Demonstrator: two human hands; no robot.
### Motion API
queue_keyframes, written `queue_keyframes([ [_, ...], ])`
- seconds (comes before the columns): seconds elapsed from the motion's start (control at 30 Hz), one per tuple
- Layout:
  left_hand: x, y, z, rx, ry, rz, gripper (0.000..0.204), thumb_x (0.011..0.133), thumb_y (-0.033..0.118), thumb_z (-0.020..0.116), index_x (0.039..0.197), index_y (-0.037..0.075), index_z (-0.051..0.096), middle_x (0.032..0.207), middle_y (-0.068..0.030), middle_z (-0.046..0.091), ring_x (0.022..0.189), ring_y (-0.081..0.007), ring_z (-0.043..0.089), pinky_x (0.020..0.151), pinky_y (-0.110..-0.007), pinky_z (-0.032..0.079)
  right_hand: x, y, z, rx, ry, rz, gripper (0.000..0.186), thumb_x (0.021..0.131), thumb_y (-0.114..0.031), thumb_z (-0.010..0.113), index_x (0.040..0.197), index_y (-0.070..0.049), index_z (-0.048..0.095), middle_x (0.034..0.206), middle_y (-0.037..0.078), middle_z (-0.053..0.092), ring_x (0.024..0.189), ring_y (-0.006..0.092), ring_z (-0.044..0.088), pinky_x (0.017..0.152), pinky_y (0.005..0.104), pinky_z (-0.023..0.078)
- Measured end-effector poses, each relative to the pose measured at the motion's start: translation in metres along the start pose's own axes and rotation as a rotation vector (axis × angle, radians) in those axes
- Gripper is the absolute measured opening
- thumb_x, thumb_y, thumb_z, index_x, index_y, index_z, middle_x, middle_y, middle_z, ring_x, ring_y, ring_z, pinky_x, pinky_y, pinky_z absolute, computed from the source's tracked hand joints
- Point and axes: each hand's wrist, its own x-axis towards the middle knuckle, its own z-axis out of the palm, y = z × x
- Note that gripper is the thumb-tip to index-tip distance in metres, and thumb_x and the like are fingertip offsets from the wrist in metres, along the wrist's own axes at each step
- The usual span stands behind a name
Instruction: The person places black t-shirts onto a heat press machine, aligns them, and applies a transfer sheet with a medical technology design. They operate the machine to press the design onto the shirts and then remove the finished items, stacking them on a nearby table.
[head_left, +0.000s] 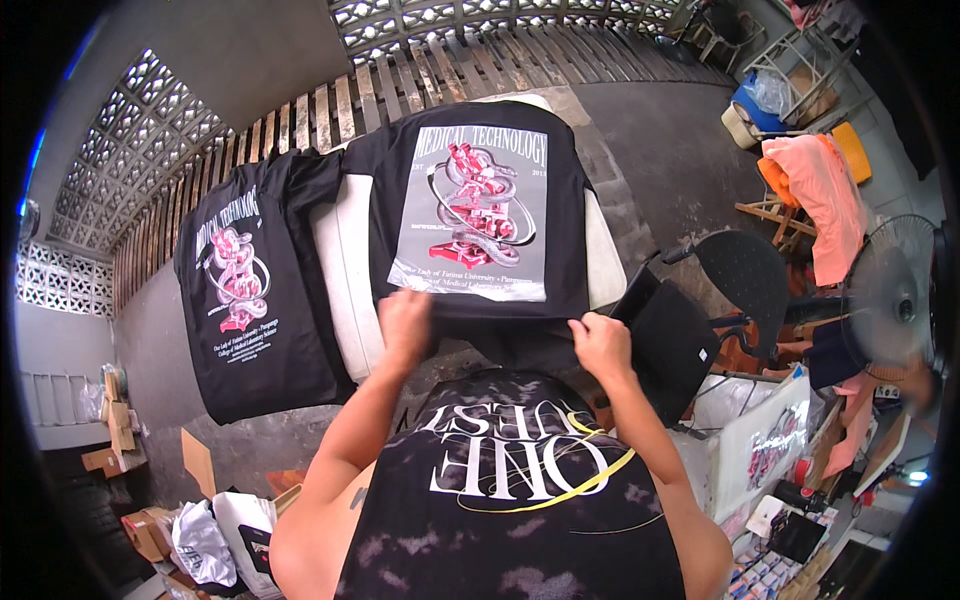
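Observation:
A black T-shirt (485, 306) lies spread over a white table before me. On its front is a large red, white and grey print (470, 215). Clear film with a shiny, creased lower edge seems to cover the print. My right hand (604, 346) is closed, pinching the shirt's near edge at its right corner. Over the shirt, at the print's lower left corner, is my left hand (404, 322). Motion smears its fingers, so what they hold is unclear. A second black T-shirt (300, 325) with a similar print hangs over the table's left side.
The white table's bare top (346, 260) shows between the shirts. Close on the right stands a black chair (665, 345), with a fan (900, 295) beyond it. Boxes and bags (205, 540) lie at lower left. An orange-pink cloth (825, 205) hangs at far right.

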Motion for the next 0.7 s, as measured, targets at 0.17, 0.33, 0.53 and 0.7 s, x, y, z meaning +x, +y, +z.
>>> queue_keyframes([
  [0.17,-0.026,-0.114,-0.050,0.028,-0.413,-0.651,0.021,0.076,0.007,0.058,0.084,0.009,0.077,0.087,-0.0204,0.071,0.082,-0.0360,0.071,0.073,-0.048,0.055,-0.004,0.032,-0.027,-0.046,-0.223,0.042,0.029,0.073,-0.027,0.083,0.084,-0.004,0.068,0.082,0.018,0.069,0.082,0.0380,0.068,0.074,0.0447,0.053],
  [0.33,0.055,-0.208,-0.040,-0.290,-1.049,-0.606,0.031,0.079,0.000,0.054,0.102,0.006,0.074,0.082,-0.0177,0.072,0.075,-0.0290,0.071,0.064,-0.044,0.056,0.094,0.064,-0.058,-0.475,-0.286,-0.043,0.018,0.077,-0.003,0.063,0.095,-0.004,0.067,0.100,0.021,0.067,0.097,0.0388,0.067,0.085,0.0490,0.054],
  [0.53,0.304,-0.202,-0.188,0.424,-0.086,-0.053,0.048,0.073,0.008,0.076,0.119,0.002,0.066,0.108,-0.0183,0.070,0.096,-0.0315,0.068,0.087,-0.040,0.054,0.299,0.052,-0.219,0.485,0.178,0.399,0.027,0.096,-0.026,0.048,0.111,-0.009,0.063,0.101,0.012,0.070,0.081,0.0270,0.070,0.063,0.0453,0.057],
  [0.7,0.331,-0.101,-0.315,-0.916,0.601,-0.013,0.042,0.085,-0.002,0.058,0.127,0.005,0.061,0.111,-0.0112,0.069,0.097,-0.0219,0.067,0.082,-0.030,0.055,0.280,-0.042,-0.324,1.128,0.590,-0.153,0.038,0.100,-0.003,0.037,0.128,-0.011,0.062,0.118,0.012,0.066,0.105,0.0221,0.065,0.080,0.0359,0.057],
])
